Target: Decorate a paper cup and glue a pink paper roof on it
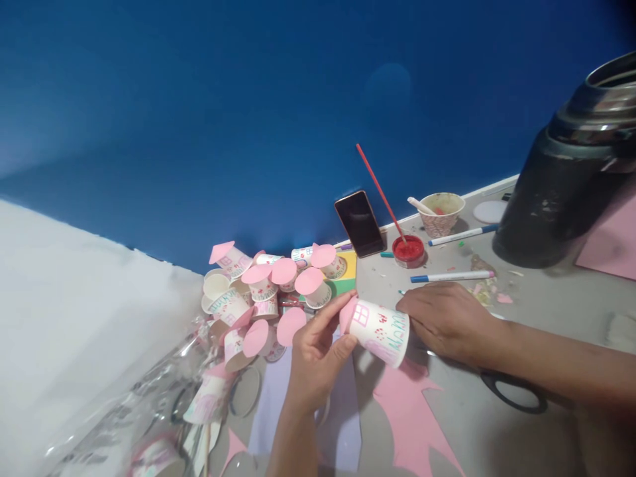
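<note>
A white paper cup (pixel 381 331) with drawn windows, flowers and coloured lettering lies sideways in my left hand (pixel 322 351). The fingers and thumb pinch its end, where a pink paper piece (pixel 348 315) is attached. Right beside the cup's open end is my right hand (pixel 447 321), fingers curled down near the table. What it may hold is hidden; a small teal tip (pixel 401 292) shows by its knuckles. Scissors (pixel 514 392), seen mostly as a black handle, lie under my right forearm. A pink paper offcut (pixel 412 417) is below the cup.
Several decorated cups with pink tops (pixel 261 281) crowd the left. Behind are a phone (pixel 360 224), a red paint pot (pixel 408 252) with a stick, a paper cup (pixel 442 215), and markers (pixel 452 276). A dark flask (pixel 561 172) stands right; lilac paper (pixel 345 424) lies in front.
</note>
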Demonstrator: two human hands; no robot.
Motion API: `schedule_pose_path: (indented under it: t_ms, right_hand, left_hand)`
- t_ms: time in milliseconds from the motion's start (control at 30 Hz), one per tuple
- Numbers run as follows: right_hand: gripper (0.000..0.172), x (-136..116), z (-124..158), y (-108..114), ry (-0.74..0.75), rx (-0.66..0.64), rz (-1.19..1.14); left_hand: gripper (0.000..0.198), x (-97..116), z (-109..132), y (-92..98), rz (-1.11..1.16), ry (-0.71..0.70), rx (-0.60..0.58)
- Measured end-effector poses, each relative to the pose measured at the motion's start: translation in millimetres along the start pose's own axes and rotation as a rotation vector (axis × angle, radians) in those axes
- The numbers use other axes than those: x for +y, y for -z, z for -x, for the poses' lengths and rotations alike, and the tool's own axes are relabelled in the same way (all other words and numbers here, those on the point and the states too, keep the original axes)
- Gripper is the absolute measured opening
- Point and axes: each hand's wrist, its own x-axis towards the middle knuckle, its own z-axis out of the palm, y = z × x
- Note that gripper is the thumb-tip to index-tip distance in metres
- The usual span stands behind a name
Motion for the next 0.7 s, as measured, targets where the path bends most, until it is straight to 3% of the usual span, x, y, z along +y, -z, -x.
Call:
schedule_pose_path:
  t_ms: [200,300,367,500,600,700]
  right_hand:
    - [0.031,-0.9,-2.1,2.9,-0.022,-0.015,-0.026]
    - [0.031,-1.6,-5.6,4.9,-0.187,-0.059,-0.166]
    - [0.035,-1.1,-8.9,5.6,-0.404,-0.117,-0.409]
    - [0.045,1.5,-14.0,5.8,-0.793,-0.337,-1.147]
    - [0.053,2.1,-13.4,4.3,-0.905,-0.377,-1.498]
    - [0.049,0.6,-10.6,2.0,-0.926,-0.379,-1.644]
  left_hand:
    - [0.046,0.0,2.4,-5.8,-0.056,0.012,0.021]
    - [0.061,-2.7,0.9,-9.1,0.058,-0.040,0.062]
    - [0.068,-4.7,-0.9,-9.4,0.171,-0.066,0.078]
    - [0.057,-7.4,-2.7,-9.2,0.316,-0.009,0.131]
    - [0.051,-9.8,-1.6,-13.9,0.392,0.017,0.132]
    - [0.051,-12.0,0.0,-22.5,0.426,0.028,0.094]
